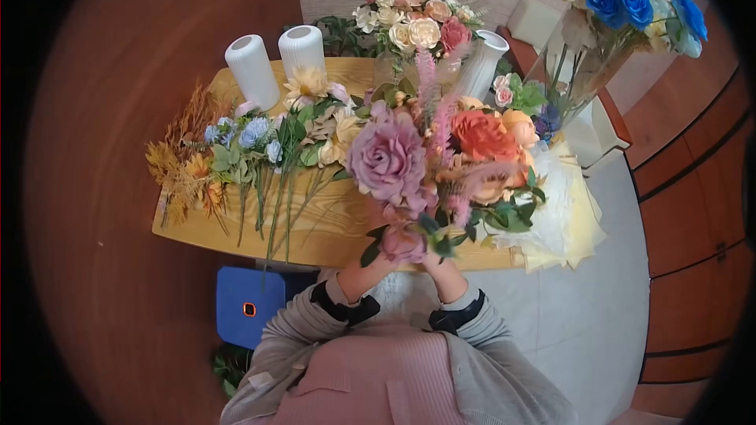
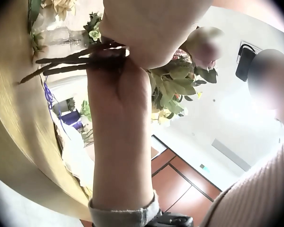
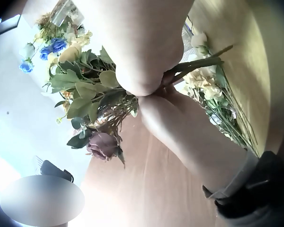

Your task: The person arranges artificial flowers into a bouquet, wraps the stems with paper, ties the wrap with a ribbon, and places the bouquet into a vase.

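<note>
Both hands hold one mixed bouquet by its stems, close together at the table's near edge. Its large mauve rose (image 1: 386, 159), orange-red flower (image 1: 482, 135) and pink plumes (image 1: 426, 83) hide most of the fingers in the head view. My left hand (image 2: 151, 30) grips the bundle against my right hand (image 2: 116, 78); brown stem ends (image 2: 66, 61) stick out beyond them. In the right wrist view, my right hand (image 3: 139, 47) and left hand (image 3: 168, 111) meet around the green stems (image 3: 199, 64), with leaves (image 3: 85, 94) on the other side.
Loose flowers, including blue ones (image 1: 253, 132), lie on the wooden table (image 1: 339, 220) at left. Two white vases (image 1: 252, 71) stand behind them; a third white vase (image 1: 482, 63) leans back right. Wrapping sheets (image 1: 579, 216) lie right, near a tall clear vase (image 1: 579, 71) with blue roses.
</note>
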Demonstrator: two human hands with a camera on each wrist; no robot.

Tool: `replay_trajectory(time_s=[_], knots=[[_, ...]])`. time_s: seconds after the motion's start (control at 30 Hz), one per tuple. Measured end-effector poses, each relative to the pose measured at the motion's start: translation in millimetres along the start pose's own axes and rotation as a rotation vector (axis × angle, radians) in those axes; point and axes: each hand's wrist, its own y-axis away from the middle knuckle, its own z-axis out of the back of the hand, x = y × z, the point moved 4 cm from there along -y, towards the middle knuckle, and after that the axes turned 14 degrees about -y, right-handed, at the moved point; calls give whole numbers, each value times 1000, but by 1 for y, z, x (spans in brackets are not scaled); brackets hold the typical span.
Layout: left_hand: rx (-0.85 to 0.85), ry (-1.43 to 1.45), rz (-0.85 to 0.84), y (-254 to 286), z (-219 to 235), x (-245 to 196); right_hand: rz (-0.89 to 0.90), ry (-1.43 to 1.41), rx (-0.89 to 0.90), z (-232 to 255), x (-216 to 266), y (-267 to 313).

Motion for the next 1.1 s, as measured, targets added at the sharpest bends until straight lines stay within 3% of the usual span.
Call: replay_trajectory(time_s=[0.03, 0.1, 0.2, 0.27, 0.3, 0.33, 0.37, 0.4, 0.47, 0.5, 0.53, 0.57, 0.6, 0.63, 0.67, 0.7, 0.73, 0.77, 0.8, 0.87, 0.9, 0.93, 1.0, 1.03, 1.1], knots=[[27, 33, 19, -30, -40, 19, -9, -18, -1, -1, 1, 6], [81, 98, 61, -22, -28, 20, -30, -55, -1, 25, 5, 16], [162, 198, 126, -13, -24, 21, -62, -109, 2, 10, 2, 17], [216, 263, 168, -19, -11, 21, -82, -146, 4, 75, 26, 99], [242, 296, 188, -12, -3, 21, -91, -165, 5, 83, 29, 111], [268, 328, 209, -13, 3, 21, -100, -185, 7, 37, 9, 51], [293, 361, 230, -26, -7, 20, -110, -204, 10, 67, 39, 68], [318, 394, 250, -20, 3, 20, -119, -223, 13, 42, 11, 52], [369, 459, 293, 9, 36, 21, -138, -261, 19, 55, 11, 70], [394, 493, 315, 10, 35, 20, -149, -280, 23, 44, 1, 48], [392, 492, 314, 17, 45, 57, -161, -298, 28, 45, 2, 51], [286, 443, 301, 24, 62, 126, -173, -317, 34, 46, 5, 59], [179, 392, 287, 27, 73, 163, -184, -336, 42, 48, 3, 58], [172, 393, 287, 23, 72, 147, -197, -356, 51, 33, -11, 24], [238, 52, 46, 7, 67, 99, -210, -376, 62, 59, 5, 69], [295, -291, -192, -10, 57, 44, -223, -396, 75, 41, -18, 19], [346, -637, -429, -22, 46, 1, -235, -417, 88, 45, -18, 24], [432, -395, -238, -34, 39, -16, -248, -436, 101, 50, -16, 31], [424, -394, -235, -27, 36, -4, -261, -453, 112, 56, -14, 40], [305, 159, -256, -2, 36, 41, -287, -485, 128, 69, -5, 66], [240, 435, -261, 0, 37, 39, -303, -500, 135, 76, 9, 83], [236, 437, -259, 3, 40, 36, -318, -515, 142, 75, 4, 88], [505, 960, 122, 1, 33, -5, -347, -547, 154, 74, -6, 73], [441, 715, 120, 3, 32, -2, -362, -563, 161, 74, -1, 81], [492, 666, 112, 12, 45, 27, -392, -595, 170, 69, 0, 82]])
